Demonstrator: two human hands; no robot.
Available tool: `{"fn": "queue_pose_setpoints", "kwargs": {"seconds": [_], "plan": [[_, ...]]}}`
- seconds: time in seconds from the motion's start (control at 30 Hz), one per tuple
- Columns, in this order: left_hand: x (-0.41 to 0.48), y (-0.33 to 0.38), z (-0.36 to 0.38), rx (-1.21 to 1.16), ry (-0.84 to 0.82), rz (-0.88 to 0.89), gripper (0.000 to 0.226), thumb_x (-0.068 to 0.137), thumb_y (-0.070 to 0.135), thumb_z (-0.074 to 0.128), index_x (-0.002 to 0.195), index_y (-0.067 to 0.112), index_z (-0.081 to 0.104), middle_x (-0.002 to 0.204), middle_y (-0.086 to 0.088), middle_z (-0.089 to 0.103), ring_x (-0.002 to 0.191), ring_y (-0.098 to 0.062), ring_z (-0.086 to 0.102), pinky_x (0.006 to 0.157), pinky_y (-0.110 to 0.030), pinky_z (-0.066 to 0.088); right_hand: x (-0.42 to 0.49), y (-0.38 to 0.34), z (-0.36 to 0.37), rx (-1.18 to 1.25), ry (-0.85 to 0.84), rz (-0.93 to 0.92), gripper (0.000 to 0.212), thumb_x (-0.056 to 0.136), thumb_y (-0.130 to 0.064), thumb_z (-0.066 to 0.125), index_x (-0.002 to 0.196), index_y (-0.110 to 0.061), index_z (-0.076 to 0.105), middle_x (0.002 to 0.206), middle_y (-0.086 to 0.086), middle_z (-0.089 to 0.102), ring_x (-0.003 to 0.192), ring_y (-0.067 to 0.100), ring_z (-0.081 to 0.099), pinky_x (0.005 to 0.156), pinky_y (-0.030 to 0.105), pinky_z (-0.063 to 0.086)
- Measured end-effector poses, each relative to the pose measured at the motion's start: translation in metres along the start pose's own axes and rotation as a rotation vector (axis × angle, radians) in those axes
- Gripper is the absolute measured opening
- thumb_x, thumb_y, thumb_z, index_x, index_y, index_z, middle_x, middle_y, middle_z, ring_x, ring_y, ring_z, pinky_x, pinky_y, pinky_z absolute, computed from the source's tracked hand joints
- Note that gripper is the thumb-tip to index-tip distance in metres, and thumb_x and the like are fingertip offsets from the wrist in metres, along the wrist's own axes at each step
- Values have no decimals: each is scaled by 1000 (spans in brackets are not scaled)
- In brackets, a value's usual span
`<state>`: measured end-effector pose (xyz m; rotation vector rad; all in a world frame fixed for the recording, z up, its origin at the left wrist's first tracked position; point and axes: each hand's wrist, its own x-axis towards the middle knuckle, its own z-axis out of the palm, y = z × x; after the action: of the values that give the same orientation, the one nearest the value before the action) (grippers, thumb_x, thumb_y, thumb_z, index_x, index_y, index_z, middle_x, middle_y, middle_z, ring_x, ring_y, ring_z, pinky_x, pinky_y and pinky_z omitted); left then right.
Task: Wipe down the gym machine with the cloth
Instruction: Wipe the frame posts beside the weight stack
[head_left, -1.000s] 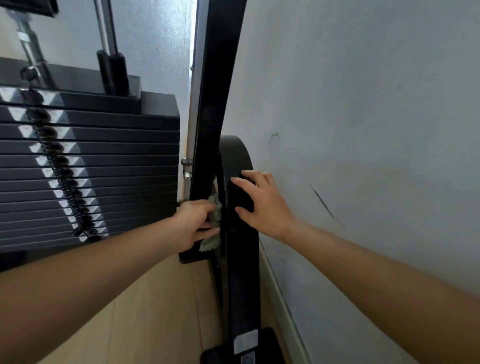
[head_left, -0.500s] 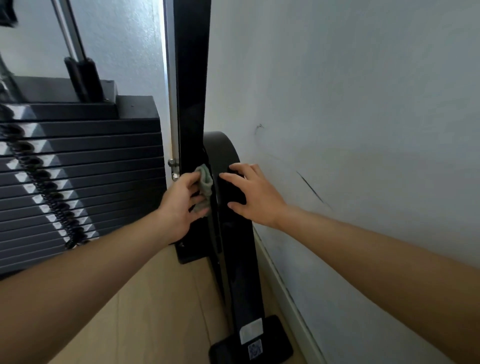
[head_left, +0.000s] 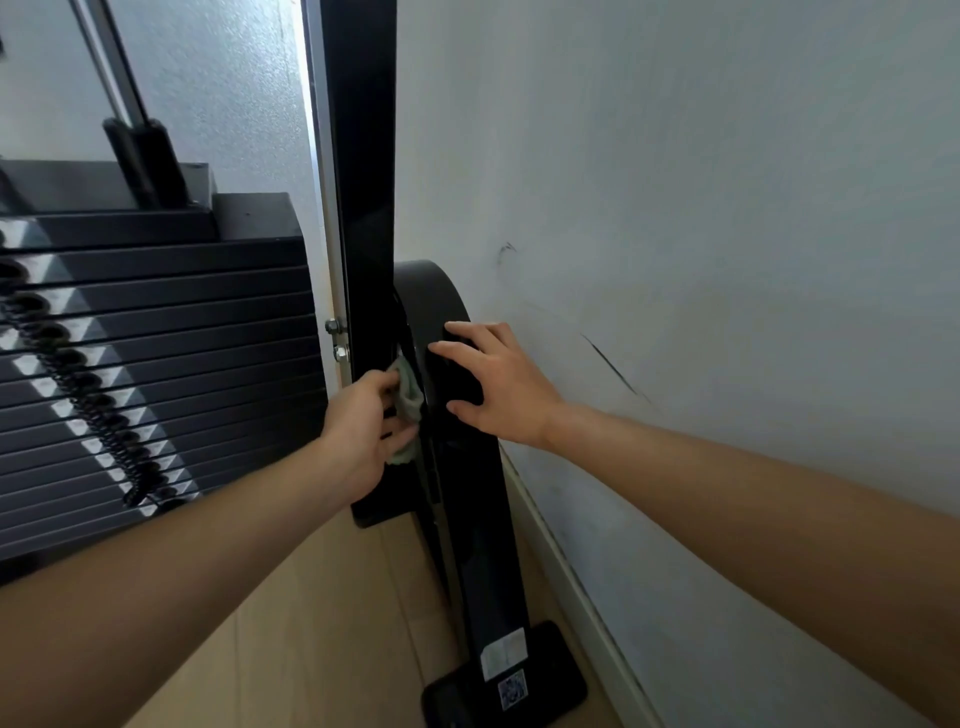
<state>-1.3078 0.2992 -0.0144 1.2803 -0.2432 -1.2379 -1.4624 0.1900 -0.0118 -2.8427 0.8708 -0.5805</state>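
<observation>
Seen through the head camera I am running from afar: my left hand (head_left: 358, 431) curls its fingers and thumb round a pale green crumpled cloth (head_left: 408, 395) and presses it to the right edge of the gym machine's tall black metal upright (head_left: 363, 208). The cloth sits in the narrow gap between that upright and the black rounded cover (head_left: 441, 291) just to its right. My right hand (head_left: 498, 384) lies flat on the cover, fingers straight and spread, gripping nothing.

The upright's long axis runs from the pale wooden floor (head_left: 311, 623) to the top of the picture. The cover slopes down from its far, rounded top to a foot on the near floor, close along the grey-white wall (head_left: 727, 208). A stack of black weight plates (head_left: 156, 338) stands at left.

Against half a second ago, the cloth and left hand are a little lower on the upright; the right hand has kept its place.
</observation>
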Motion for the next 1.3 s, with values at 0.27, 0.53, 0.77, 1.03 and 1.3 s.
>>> {"fn": "queue_pose_setpoints", "kwargs": {"seconds": [0.27, 0.53, 0.77, 1.03, 1.3], "plan": [[-6, -11, 0, 88, 18, 84, 19, 100, 27, 60, 116, 20, 70, 108, -4, 75, 97, -22, 73, 78, -33, 59, 0, 4, -1, -7, -2, -19, 73, 80, -29, 81, 146, -22, 51, 155, 3, 40, 136, 28, 31, 109, 47, 44], [-2, -85, -27, 316, 20, -72, 6, 99, 11, 59, 96, 14, 63, 105, -20, 66, 89, -30, 64, 82, -46, 60, -19, 2, 14, -93, 12, -62, 80, 85, -42, 75, 153, -16, 41, 161, 9, 31, 141, 33, 26, 115, 49, 37], [-6, -132, -42, 438, -29, -153, 13, 98, 1, 57, 93, 12, 54, 91, -15, 60, 79, -28, 61, 80, -46, 58, -28, 3, 20, -159, 15, -86, 88, 85, -51, 73, 155, -15, 36, 163, 12, 27, 142, 35, 24, 118, 46, 30], [-5, -132, -38, 435, 6, -105, 13, 93, -5, 61, 92, 7, 57, 95, -14, 59, 79, -23, 63, 65, -37, 61, -32, 5, 23, -105, 58, -80, 86, 83, -49, 75, 154, -15, 39, 162, 9, 29, 138, 34, 27, 116, 42, 32], [3, -57, -15, 293, 86, 168, 15, 84, 6, 76, 78, 18, 68, 95, -6, 70, 96, -22, 70, 80, -40, 63, -2, 10, -5, 73, 131, -25, 42, 80, -32, 84, 117, -16, 73, 122, 0, 68, 106, 22, 56, 90, 31, 53]]}}
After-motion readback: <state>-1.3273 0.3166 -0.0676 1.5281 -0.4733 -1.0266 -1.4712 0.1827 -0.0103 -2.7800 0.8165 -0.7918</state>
